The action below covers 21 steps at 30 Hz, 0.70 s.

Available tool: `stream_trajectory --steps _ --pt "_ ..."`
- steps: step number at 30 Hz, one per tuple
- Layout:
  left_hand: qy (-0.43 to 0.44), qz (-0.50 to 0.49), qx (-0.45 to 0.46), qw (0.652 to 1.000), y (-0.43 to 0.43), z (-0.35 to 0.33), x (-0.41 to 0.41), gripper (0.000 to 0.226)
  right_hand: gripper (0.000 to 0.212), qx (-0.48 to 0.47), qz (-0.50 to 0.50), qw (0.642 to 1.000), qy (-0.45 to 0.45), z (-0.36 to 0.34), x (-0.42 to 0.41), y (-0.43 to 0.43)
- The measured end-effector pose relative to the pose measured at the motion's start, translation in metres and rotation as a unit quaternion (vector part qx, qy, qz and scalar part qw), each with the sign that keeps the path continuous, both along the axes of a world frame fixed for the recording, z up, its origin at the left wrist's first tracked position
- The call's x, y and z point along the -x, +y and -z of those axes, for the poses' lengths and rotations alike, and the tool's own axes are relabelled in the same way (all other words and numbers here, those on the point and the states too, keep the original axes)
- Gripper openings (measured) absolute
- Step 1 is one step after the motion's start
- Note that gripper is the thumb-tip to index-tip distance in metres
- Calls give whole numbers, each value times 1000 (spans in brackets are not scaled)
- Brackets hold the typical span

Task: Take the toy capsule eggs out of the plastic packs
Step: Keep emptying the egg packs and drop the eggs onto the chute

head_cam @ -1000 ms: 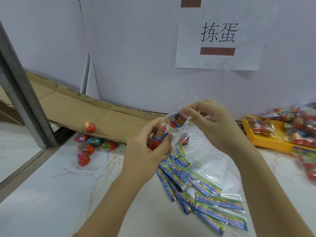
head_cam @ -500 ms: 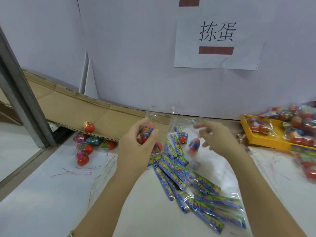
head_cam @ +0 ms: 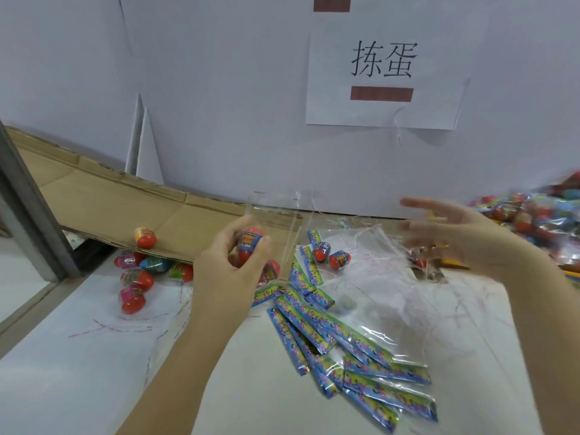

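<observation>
Toy capsule eggs are seen in several places. One smooth red egg (head_cam: 249, 248) with an orange-and-blue band is pinched between the thumb and curled fingers (head_cam: 227, 238) of the left hand (head_cam: 230, 274). It is held above the counter (head_cam: 78, 365) together with a clear, glossy plastic pack (head_cam: 276, 221), whose thin film stands up above the hand. Two more eggs (head_cam: 321, 252) — red at one end, blue-banded at the other — lie just beside each other on crinkled transparent film. A cluster of loose eggs (head_cam: 138, 277) is gathered at the foot of a flat brown cardboard ramp (head_cam: 103, 208), and a single egg (head_cam: 145, 237) rests on its lower edge. Emptied packs (head_cam: 354, 350) with blue-green printed header strips are fanned out flat on the white counter. The right hand (head_cam: 464, 243) is blurred, its fingers straight and spread with nothing gripped, near a heap of filled packs (head_cam: 539, 218) at the right edge.
</observation>
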<state>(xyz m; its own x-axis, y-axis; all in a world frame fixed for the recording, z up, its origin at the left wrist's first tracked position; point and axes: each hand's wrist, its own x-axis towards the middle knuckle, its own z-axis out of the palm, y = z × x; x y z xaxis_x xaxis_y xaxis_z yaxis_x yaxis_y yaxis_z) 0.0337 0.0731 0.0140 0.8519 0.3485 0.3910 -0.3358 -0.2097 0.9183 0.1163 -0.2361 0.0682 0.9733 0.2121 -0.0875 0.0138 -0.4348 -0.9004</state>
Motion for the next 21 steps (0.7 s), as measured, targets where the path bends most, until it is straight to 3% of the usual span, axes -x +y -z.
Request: stream_trajectory --steps 1,2,4,8,10,11,12,14,15,16,17,19,21 --pt "1 1 4 1000 0 0 0 26 25 -97 29 994 -41 -3 2 11" --pt "3 3 9 1000 -1 1 0 27 22 -90 63 988 -104 -3 0 25" --pt "9 6 15 1000 -2 2 1 30 19 103 75 971 -200 11 -11 55" --pt "15 15 29 999 -2 4 0 28 39 369 -27 909 -191 42 -26 107" --pt "17 22 32 999 -2 5 -1 29 32 479 -53 851 -210 50 -32 118" --pt "18 26 35 999 -1 5 -1 29 27 504 -55 835 -215 52 -32 123" --pt "20 29 38 999 -1 6 -1 30 23 494 -48 841 -215 54 -34 126" --pt "25 33 44 998 0 7 -2 30 25 324 24 919 -225 52 -33 128" --pt "27 37 43 998 -1 8 -2 30 27 169 89 955 -226 47 -27 129" --pt "28 43 41 998 -1 9 -3 31 29 -6 148 963 -225 40 -20 131" --pt "26 47 39 998 -2 9 -3 31 31 -164 176 948 -208 30 -10 133" --pt "23 57 34 998 -5 8 -2 31 31 -397 132 895 -152 13 11 139" --pt "22 62 30 997 -8 8 0 33 28 -509 37 853 -111 0 30 141"
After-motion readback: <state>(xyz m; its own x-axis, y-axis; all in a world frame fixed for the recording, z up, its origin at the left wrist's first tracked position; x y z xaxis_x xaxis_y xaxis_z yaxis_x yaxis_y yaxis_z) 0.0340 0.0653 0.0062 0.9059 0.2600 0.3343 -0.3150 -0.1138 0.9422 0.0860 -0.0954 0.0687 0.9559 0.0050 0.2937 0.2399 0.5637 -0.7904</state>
